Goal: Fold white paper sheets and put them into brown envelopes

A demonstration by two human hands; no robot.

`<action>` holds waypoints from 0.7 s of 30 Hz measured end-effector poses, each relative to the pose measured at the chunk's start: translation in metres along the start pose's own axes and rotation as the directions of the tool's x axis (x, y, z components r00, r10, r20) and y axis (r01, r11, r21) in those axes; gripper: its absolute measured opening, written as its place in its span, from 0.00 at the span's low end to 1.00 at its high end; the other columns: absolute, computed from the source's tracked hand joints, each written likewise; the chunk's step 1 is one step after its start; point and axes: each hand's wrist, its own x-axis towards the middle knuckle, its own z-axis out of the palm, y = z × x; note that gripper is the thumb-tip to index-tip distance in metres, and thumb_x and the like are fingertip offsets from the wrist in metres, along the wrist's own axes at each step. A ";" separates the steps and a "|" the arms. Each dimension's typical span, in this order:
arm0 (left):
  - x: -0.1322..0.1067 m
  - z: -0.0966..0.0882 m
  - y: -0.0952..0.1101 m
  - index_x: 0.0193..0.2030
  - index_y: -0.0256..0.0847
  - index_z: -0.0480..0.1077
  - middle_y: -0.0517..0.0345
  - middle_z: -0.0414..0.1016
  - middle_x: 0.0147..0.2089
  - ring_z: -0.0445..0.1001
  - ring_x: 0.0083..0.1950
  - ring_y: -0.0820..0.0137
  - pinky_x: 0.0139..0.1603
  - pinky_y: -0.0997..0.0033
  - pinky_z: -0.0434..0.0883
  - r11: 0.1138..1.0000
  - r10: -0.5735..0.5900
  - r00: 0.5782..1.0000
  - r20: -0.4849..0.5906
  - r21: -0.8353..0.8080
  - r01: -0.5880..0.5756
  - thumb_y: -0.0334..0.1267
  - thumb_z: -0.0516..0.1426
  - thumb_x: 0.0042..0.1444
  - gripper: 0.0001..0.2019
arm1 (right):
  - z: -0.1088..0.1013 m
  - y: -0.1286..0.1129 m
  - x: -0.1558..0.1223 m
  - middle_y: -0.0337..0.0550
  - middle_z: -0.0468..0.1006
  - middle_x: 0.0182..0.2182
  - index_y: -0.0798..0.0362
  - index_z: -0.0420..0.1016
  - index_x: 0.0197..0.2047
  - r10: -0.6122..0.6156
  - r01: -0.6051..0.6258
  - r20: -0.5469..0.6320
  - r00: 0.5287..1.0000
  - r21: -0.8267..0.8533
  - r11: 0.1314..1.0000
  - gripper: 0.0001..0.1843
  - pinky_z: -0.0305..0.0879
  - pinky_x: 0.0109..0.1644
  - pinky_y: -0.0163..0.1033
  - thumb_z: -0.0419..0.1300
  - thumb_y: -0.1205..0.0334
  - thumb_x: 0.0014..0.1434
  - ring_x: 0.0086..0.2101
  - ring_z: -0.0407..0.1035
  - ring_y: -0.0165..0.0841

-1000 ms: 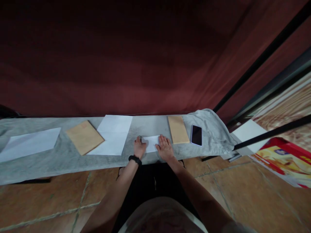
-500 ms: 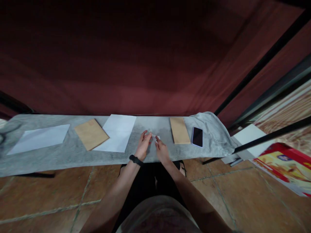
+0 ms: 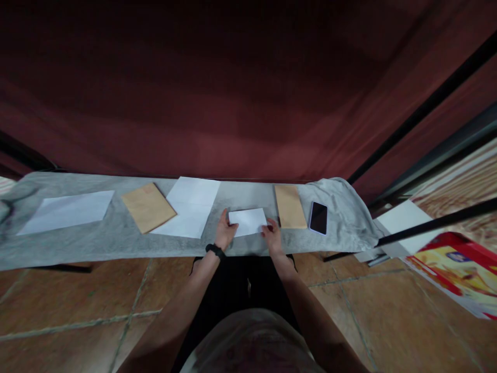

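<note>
A small white rectangle of paper (image 3: 248, 221), seemingly folded, lies face up between my hands at the middle of the grey cloth. My left hand (image 3: 225, 231) grips its left edge, the thumb on top. On the opposite edge, my right hand (image 3: 272, 235) pinches the lower right corner with thumb and fingers. Left of my hands lies a creased white sheet (image 3: 194, 204), partly under a brown envelope (image 3: 149, 208). Another stack of brown envelopes (image 3: 290, 207) rests a little to the right of my right hand.
A phone (image 3: 318, 217) lies dark-screened at the right of the cloth-covered table (image 3: 116, 248). One more white sheet (image 3: 66, 211) is at the far left. A red and yellow box (image 3: 462, 269) and a white box (image 3: 406, 225) stand beyond the table's right end.
The white paper, held nearly edge-on between close fingers before, now shows its broad face. My hands have moved apart to its two ends. The view has shifted slightly.
</note>
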 end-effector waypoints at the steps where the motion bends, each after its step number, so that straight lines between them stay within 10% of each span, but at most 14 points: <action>1: 0.003 -0.001 -0.001 0.72 0.39 0.51 0.54 0.80 0.41 0.80 0.38 0.64 0.44 0.60 0.78 0.999 -0.004 1.000 0.011 0.039 0.004 0.28 0.59 0.53 0.40 | -0.003 0.002 0.000 0.46 0.81 0.32 0.57 0.67 0.60 -0.004 0.004 0.001 1.000 -0.043 0.999 0.24 0.73 0.35 0.42 0.48 0.56 0.65 0.30 0.77 0.39; 11: -0.018 0.005 0.008 0.67 0.41 0.62 0.45 0.59 0.69 0.65 0.66 0.56 0.66 0.52 0.67 0.824 0.207 0.978 0.002 0.539 -0.176 0.25 0.53 0.57 0.30 | -0.008 -0.006 -0.015 0.53 0.77 0.48 0.55 0.66 0.62 -0.206 0.213 0.082 0.975 -0.597 0.774 0.24 0.66 0.53 0.44 0.52 0.67 0.63 0.49 0.71 0.42; 21: -0.043 0.036 0.006 0.72 0.33 0.56 0.47 0.51 0.76 0.46 0.77 0.59 0.76 0.50 0.45 0.537 0.279 0.803 0.527 0.607 -0.585 0.39 0.42 0.69 0.27 | -0.007 -0.002 -0.012 0.54 0.70 0.63 0.58 0.68 0.64 -0.396 0.505 0.313 0.863 -0.538 0.675 0.23 0.55 0.68 0.52 0.46 0.63 0.71 0.63 0.62 0.41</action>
